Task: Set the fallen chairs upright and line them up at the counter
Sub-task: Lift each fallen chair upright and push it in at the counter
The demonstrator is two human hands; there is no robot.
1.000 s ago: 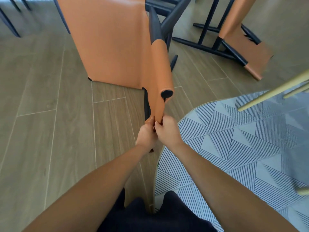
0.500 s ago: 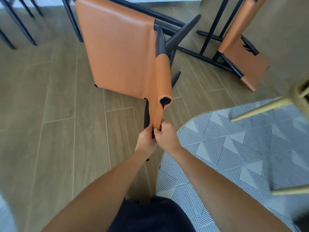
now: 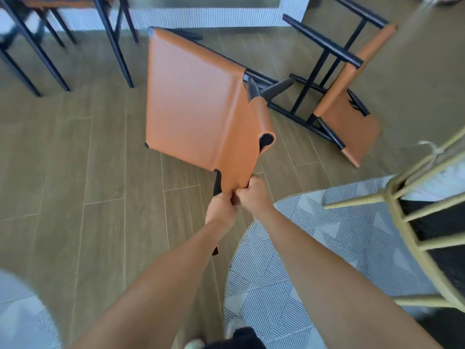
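- Nearest the camera: two bare forearms reaching forward from the bottom edge, over a dark garment at the lower middle.
- Below the right forearm: a round rug (image 3: 314, 248) with a grey-and-white striped triangle pattern, lying on the wood-plank floor (image 3: 75, 172).
- At the right edge: a pale gold wire-frame piece of furniture (image 3: 407, 222) standing partly over the rug; blurred.
- Mid-frame: left hand (image 3: 221, 207) and right hand (image 3: 254, 195) side by side, knuckles touching, both curled into tight fists around the lowest corner of the near chair's orange leather.
- Just beyond the hands: near chair (image 3: 193, 107), orange leather over a black frame, tilted off the floor with its broad leather panel facing the camera and one corner gathered in the two fists; a black leg visible just left of and below the left hand.
- Right of it and a little farther: second fallen chair (image 3: 349, 122), same orange and black, lying on its side on the floor with its black legs pointing up and left; its frame close to the near chair's, contact not discernible.
- Upper left: black legs of upright chairs (image 3: 113, 41) standing on the floor.
- Farthest, along the top: a white ribbed counter base (image 3: 206, 17) running across the view, well apart from the held chair.
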